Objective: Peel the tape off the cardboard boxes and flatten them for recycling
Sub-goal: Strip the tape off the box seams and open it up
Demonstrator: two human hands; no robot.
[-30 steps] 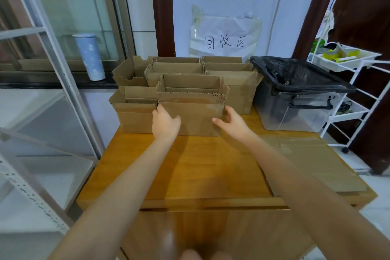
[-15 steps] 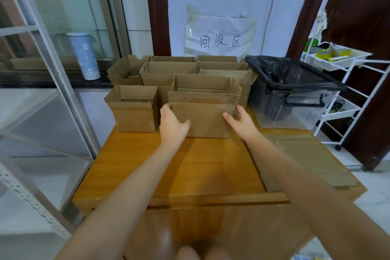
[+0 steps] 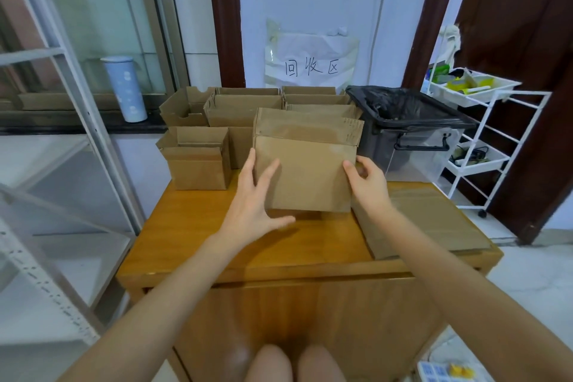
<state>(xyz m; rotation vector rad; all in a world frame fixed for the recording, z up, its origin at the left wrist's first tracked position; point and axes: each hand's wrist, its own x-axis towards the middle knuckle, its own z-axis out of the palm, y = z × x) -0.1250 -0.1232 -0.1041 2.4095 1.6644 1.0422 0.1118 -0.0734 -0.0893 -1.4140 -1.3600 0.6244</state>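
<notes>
- the wooden desk [image 3: 192, 239] carries all the cardboard and fills the middle of the view.
- a clear plastic bin [image 3: 412, 146] with a black bag as liner stands at the back right of the desk, just beside the boxes.
- a flattened cardboard sheet [image 3: 434, 220] lies on the right part of the desk, near its edge.
- a group of open cardboard boxes [image 3: 245, 108] stands at the back of the desk, close together in rows.
- the front cardboard box [image 3: 307, 170] is between the two hands, nearer to the person than the others, with its top flaps up; i cannot tell if its bottom touches the desk.
- a smaller open box [image 3: 198, 161] stands to the left of it, at the desk's left edge.
- the left hand [image 3: 254, 198] is spread, with straight fingers that lie against the left corner and front face of the front box.
- the right hand [image 3: 366, 180] grips the right edge of the same box, thumb on the front face and the other fingers curled around the side.
- a pale blue tumbler [image 3: 125, 87] stands on the window ledge, well apart from the desk.
</notes>
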